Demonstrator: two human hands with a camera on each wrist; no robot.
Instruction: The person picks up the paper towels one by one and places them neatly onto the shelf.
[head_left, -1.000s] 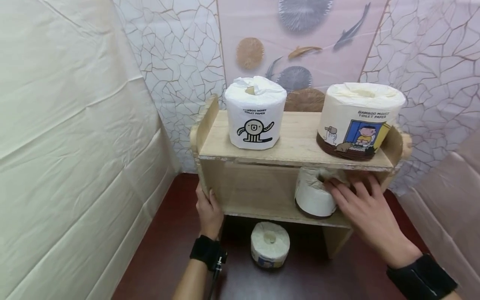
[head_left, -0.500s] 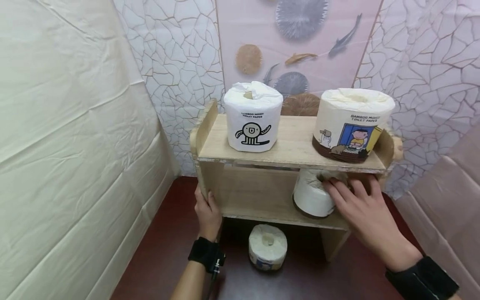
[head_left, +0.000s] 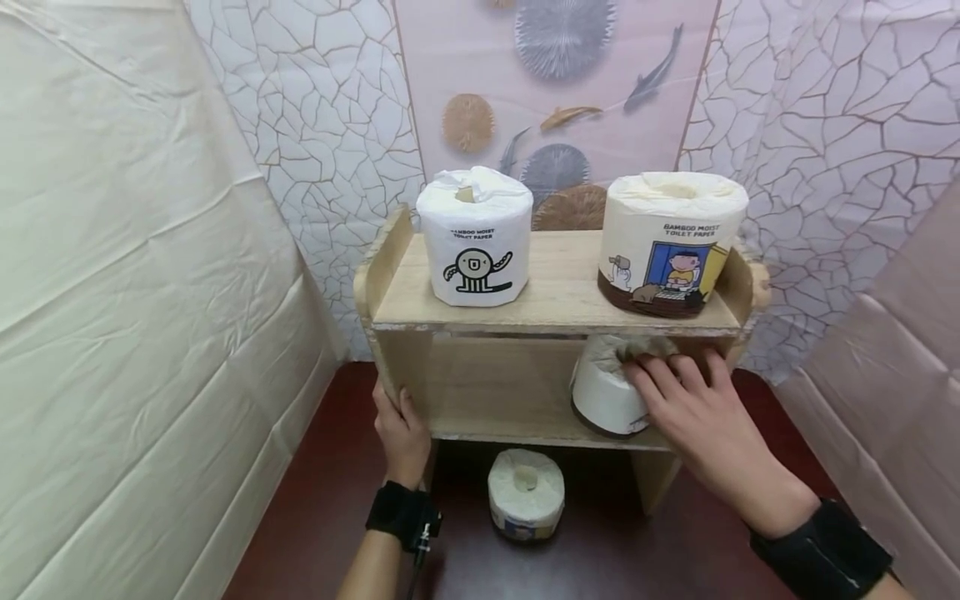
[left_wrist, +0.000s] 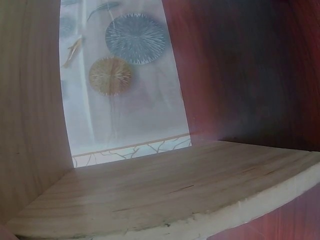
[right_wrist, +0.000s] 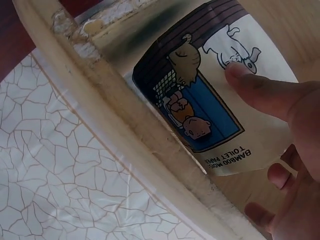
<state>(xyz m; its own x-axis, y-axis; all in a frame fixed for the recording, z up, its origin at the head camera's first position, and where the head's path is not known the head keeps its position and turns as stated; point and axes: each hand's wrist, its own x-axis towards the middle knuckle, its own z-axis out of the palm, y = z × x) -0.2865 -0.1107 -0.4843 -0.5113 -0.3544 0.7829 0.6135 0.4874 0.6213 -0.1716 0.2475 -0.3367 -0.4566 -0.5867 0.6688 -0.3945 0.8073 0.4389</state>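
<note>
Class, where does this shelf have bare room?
Bare: the pale wooden top board, between the white paper roll and the cream cartoon-printed roll; the wooden middle board, left of the gripped cream paper roll. Crowded: that board's right end, around the right hand.

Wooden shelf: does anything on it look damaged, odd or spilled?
Yes, it looks worn: the wooden shelf has rough, pale chipped patches on its edges, plainest at top left in the right wrist view. The upper left roll also has its wrapper bunched up around the core hole. Nothing looks spilled.

There're 4 TP rolls (head_left: 474, 237) (head_left: 660, 250) (head_left: 603, 396) (head_left: 527, 496), 1 rack (head_left: 558, 287), 2 hands (head_left: 405, 437) (head_left: 701, 417) + 2 wristbands (head_left: 392, 508) (head_left: 821, 550).
</note>
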